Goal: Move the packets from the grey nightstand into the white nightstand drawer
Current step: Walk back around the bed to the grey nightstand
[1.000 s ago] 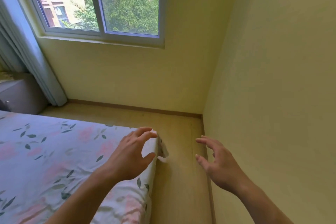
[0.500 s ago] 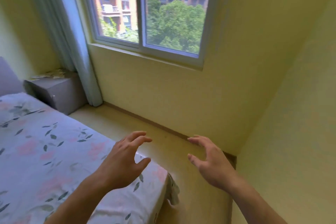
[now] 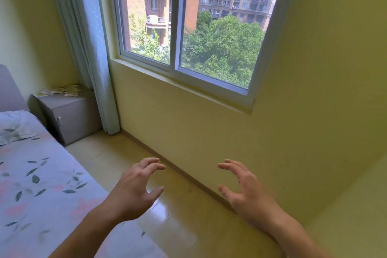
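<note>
The packets (image 3: 62,90) lie scattered on top of the grey nightstand (image 3: 71,115), which stands in the far left corner between the bed (image 3: 37,184) and the curtain (image 3: 92,52), its front edge just beside the mattress. The left hand (image 3: 134,189) and right hand (image 3: 245,190) hover apart over a bare strip of floor (image 3: 188,216) between bed edge and wall (image 3: 209,132), fingers loosely spread and holding nothing, well away from the nightstand.

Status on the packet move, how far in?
Nothing looks done: the packets lie on top of the grey nightstand. In hand: nothing; left hand and right hand are bare, fingers spread. Left: every pickup and transfer. The white nightstand isn't in view.
</note>
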Available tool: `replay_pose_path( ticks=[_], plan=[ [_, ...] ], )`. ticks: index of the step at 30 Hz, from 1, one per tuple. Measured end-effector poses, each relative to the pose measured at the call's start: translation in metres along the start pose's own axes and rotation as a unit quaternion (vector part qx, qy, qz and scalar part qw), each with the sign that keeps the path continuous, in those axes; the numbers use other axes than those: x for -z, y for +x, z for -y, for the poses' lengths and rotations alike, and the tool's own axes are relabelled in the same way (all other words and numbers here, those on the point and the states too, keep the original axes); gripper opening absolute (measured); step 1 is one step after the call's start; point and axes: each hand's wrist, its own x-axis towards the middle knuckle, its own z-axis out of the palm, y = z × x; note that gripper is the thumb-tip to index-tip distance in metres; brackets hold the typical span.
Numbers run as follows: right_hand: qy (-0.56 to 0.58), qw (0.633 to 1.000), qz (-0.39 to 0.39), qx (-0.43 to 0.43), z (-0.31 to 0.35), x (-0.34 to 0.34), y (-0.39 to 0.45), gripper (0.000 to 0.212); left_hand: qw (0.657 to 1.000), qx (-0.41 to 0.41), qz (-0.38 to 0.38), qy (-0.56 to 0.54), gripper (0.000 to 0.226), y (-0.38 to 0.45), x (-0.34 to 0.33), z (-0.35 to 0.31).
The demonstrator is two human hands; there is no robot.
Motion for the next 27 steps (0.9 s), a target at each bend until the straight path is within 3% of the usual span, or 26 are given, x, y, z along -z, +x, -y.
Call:
replay_pose_path(
  ticks=[6,11,20,27],
  plan=[
    [-0.011,1.000,-0.011,0.002,-0.042,0.055,0.107,0.052,0.999,-0.034,-0.005,-0.010,0.054,0.121,-0.006,-0.037],
    [-0.013,0.999,0.015,0.039,-0.063,0.064,0.219,0.051,1.000,-0.012,-0.025,0.002,0.055,0.208,-0.014,-0.033],
    [-0.033,0.984,0.104,0.139,-0.076,0.071,0.439,0.052,0.989,0.120,-0.080,0.028,0.061,0.346,-0.008,0.025],
    [-0.018,0.952,0.183,0.245,-0.028,0.026,0.576,0.051,0.956,0.247,-0.142,0.064,0.067,0.375,0.023,0.074]
  ],
)
